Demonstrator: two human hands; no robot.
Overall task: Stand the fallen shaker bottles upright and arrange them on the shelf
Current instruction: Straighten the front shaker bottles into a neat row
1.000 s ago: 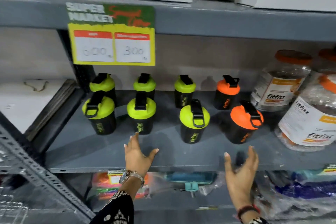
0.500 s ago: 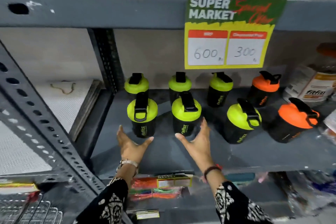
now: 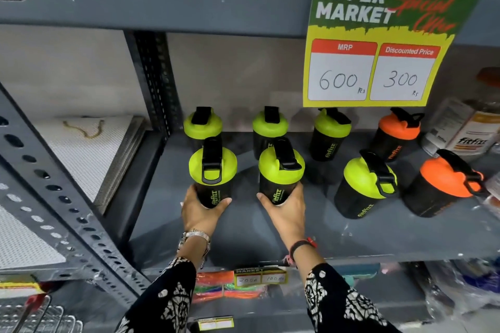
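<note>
Several black shaker bottles stand upright in two rows on the grey shelf (image 3: 243, 235). My left hand (image 3: 198, 211) grips the base of the front-left green-lidded bottle (image 3: 213, 170). My right hand (image 3: 285, 211) grips the base of the green-lidded bottle (image 3: 280, 170) beside it. Further right in the front row are another green-lidded bottle (image 3: 365, 186) and an orange-lidded bottle (image 3: 443, 184). The back row holds three green-lidded bottles (image 3: 203, 124) (image 3: 269, 124) (image 3: 331, 130) and one orange-lidded bottle (image 3: 397, 132).
A "Super Market" price sign (image 3: 378, 46) hangs from the shelf above. Clear Fitfizz jars (image 3: 465, 132) crowd the right end. A perforated metal upright (image 3: 154, 81) bounds the left side, a diagonal brace (image 3: 54, 197) crosses in front. Packaged goods (image 3: 230, 286) lie below.
Both hands moved forward from open in front of the bottles and closed around the two front-left green-lidded bottles. The view shifted left and closer.
</note>
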